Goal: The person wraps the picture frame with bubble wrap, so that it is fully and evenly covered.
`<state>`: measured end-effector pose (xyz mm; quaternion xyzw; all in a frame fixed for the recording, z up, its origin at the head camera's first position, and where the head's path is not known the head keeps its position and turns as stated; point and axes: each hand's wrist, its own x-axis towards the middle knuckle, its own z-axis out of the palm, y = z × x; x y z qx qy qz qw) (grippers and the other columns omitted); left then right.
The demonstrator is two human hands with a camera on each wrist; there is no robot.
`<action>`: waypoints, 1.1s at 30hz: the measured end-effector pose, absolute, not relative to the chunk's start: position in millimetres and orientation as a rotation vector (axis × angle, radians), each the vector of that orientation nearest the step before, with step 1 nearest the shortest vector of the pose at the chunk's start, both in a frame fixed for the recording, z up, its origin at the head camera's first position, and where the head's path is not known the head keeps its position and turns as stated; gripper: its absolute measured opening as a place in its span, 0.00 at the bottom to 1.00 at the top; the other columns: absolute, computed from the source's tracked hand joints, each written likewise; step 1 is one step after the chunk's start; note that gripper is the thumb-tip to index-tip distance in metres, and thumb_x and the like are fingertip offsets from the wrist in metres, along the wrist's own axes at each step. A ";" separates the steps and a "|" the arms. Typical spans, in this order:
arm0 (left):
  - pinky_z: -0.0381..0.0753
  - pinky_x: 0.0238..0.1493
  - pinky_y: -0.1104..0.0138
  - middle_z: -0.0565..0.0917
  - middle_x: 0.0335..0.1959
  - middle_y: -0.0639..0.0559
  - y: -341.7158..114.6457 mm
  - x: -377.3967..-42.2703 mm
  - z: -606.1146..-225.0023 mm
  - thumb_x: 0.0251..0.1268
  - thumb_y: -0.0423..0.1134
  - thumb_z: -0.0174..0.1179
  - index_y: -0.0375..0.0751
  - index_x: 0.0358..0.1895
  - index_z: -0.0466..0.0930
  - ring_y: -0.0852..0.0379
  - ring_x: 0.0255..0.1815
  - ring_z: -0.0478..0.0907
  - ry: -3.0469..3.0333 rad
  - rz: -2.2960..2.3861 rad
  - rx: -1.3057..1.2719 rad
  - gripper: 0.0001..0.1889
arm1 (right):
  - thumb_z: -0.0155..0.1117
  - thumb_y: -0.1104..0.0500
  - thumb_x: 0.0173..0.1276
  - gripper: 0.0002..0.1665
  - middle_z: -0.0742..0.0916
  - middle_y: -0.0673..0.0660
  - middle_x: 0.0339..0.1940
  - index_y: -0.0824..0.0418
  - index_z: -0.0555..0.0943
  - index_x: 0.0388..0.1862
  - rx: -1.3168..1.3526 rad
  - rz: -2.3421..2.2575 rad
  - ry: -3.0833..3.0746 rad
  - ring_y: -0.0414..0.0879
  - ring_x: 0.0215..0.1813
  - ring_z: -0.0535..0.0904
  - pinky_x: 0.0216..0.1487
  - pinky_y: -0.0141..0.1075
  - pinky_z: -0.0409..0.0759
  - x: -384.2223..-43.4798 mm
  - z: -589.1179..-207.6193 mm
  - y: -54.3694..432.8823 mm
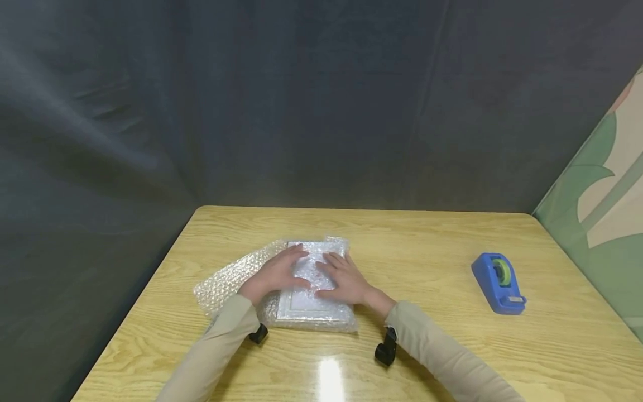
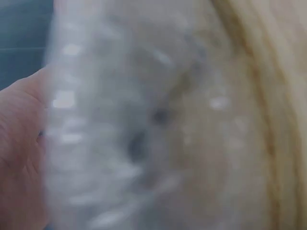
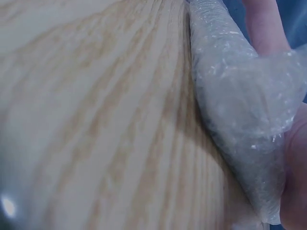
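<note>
On the table lies a flat white rectangular piece, which looks like a picture frame (image 1: pixel 306 304), partly covered by clear bubble wrap (image 1: pixel 231 279). A loose flap of the wrap spreads out to the left. My left hand (image 1: pixel 278 273) rests on the left part of the piece, fingers extended and thumb pointing inward. On the right part lies my right hand (image 1: pixel 344 279), its fingers spread over the wrap. The left wrist view is blurred, with bubble wrap (image 2: pixel 110 124) hiding much of that hand. In the right wrist view, the wrapped edge (image 3: pixel 240 96) sits against the wood beside my fingers (image 3: pixel 266 28).
A blue tape dispenser (image 1: pixel 494 285) with a roll of greenish tape (image 1: pixel 501 272) stands at the right of the wooden table (image 1: pixel 412 240). A dark curtain (image 1: pixel 321 111) hangs behind and to the left. A leaf-patterned cloth (image 1: pixel 603 223) borders the right side.
</note>
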<state>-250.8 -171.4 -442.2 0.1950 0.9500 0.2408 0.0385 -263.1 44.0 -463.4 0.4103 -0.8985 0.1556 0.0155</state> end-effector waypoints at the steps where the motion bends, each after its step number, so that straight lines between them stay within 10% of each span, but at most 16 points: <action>1: 0.53 0.67 0.51 0.56 0.70 0.43 -173.5 -249.1 -440.4 0.48 0.54 0.65 0.41 0.64 0.64 0.46 0.70 0.51 2.924 0.772 0.611 0.39 | 0.56 0.37 0.58 0.44 0.63 0.65 0.68 0.63 0.64 0.65 1.272 0.490 -2.796 0.59 0.70 0.53 0.66 0.61 0.41 -263.1 -463.7 43.8; 10: 0.59 0.64 0.50 0.65 0.65 0.43 -226.8 -216.7 -412.9 0.60 0.44 0.59 0.38 0.62 0.67 0.42 0.66 0.59 2.965 1.125 0.445 0.27 | 0.55 0.35 0.58 0.50 0.62 0.65 0.69 0.70 0.59 0.66 1.235 0.526 -2.814 0.58 0.71 0.51 0.69 0.56 0.39 -264.0 -467.0 44.0; 23: 0.70 0.49 0.45 0.61 0.62 0.25 -346.8 -163.2 -426.9 0.63 0.50 0.53 0.24 0.64 0.55 0.29 0.59 0.60 2.873 1.000 -0.111 0.36 | 0.56 0.36 0.57 0.50 0.62 0.66 0.69 0.71 0.60 0.66 1.240 0.533 -2.805 0.59 0.70 0.51 0.69 0.56 0.39 -263.4 -466.3 44.4; 33: 0.78 0.32 0.66 0.80 0.38 0.39 -368.7 -168.9 -449.7 0.63 0.35 0.55 0.17 0.56 0.61 0.57 0.33 0.78 2.593 1.417 -0.102 0.26 | 0.56 0.35 0.57 0.50 0.62 0.65 0.69 0.70 0.60 0.66 1.226 0.541 -2.804 0.58 0.71 0.51 0.69 0.55 0.39 -263.9 -469.0 44.1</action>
